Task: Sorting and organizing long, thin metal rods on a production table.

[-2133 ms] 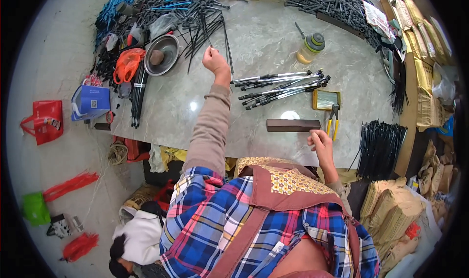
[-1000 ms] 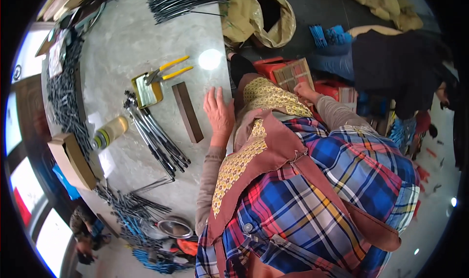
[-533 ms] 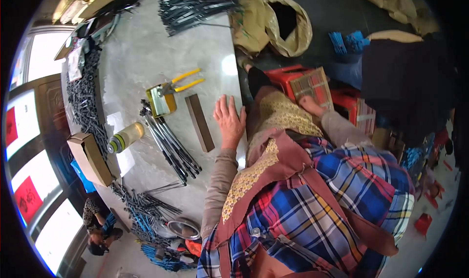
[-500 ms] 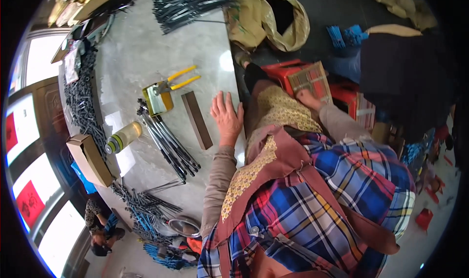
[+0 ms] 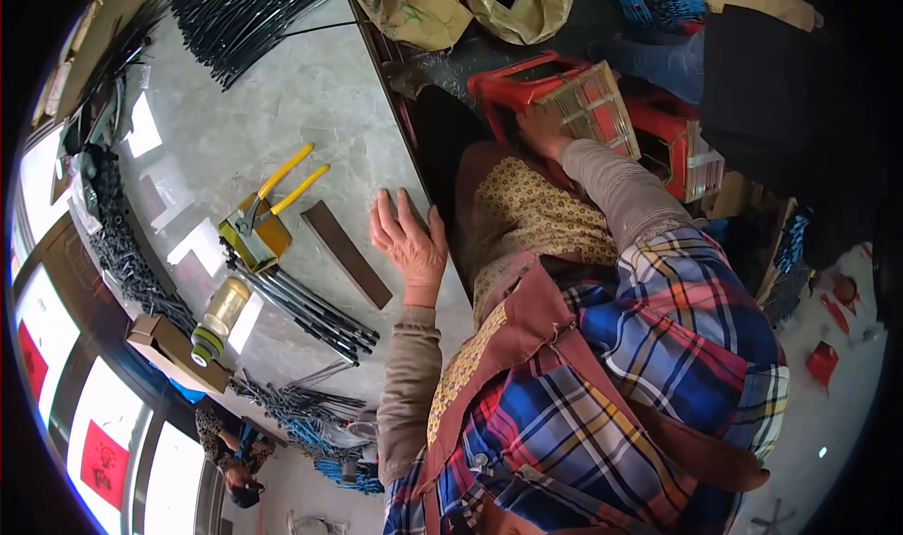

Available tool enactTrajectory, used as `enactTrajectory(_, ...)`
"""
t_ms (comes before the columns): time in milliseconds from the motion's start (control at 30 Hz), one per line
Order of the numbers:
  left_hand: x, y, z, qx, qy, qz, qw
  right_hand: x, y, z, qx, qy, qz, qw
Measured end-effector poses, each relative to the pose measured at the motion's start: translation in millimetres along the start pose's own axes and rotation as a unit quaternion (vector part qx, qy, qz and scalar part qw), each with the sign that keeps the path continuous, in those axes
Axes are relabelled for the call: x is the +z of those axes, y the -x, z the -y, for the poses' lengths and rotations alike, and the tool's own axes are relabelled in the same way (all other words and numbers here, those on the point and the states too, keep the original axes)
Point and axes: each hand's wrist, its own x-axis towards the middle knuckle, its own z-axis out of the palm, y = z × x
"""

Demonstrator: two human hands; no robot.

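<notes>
My left hand [image 5: 411, 248] lies flat on the grey table, fingers spread, with nothing in it. Just left of it is a dark brown rectangular bar [image 5: 346, 255]. My right hand [image 5: 544, 128] reaches down beside the table to a red plastic stool [image 5: 513, 76], at the edge of the cardboard [image 5: 588, 107] taped on its seat. Its fingers are partly hidden, so their grip is unclear. Farther left, yellow-handled pliers [image 5: 282, 191] rest on a small yellow box [image 5: 268, 241]. A bundle of thin dark rods [image 5: 306, 304] lies below the box.
A bottle with a green-grey lid [image 5: 221, 319] stands by a cardboard box [image 5: 174, 351]. Small dark parts [image 5: 132, 248] pile along the table's left edge. Black strips [image 5: 249, 13] lie at the far end. Another person [image 5: 785, 111] is at right, beside a second red stool [image 5: 663, 126].
The view has turned and shifted, so the table things appear farther left. My right hand has moved from on the cardboard to its left edge. My left hand stays on the table.
</notes>
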Motion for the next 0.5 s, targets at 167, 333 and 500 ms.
enactTrajectory(167, -2.4, 5.2, 2.8, 0.002, 0.004, 0.024, 1.0, 5.7, -35.4, -0.5, -0.037, 0.097, 0.002, 0.995)
enactTrajectory(333, 1.7, 1.1, 1.3, 0.009, 0.008, 0.042, 0.999, 24.9, -79.9, -22.5, -0.052, 0.214, 0.014, 0.975)
enactTrajectory(500, 2.0, 2.8, 7.1, -0.006, 0.005, 0.046, 0.999, 22.5, -129.0, -26.1, 0.073, 0.217, 0.103, 0.968)
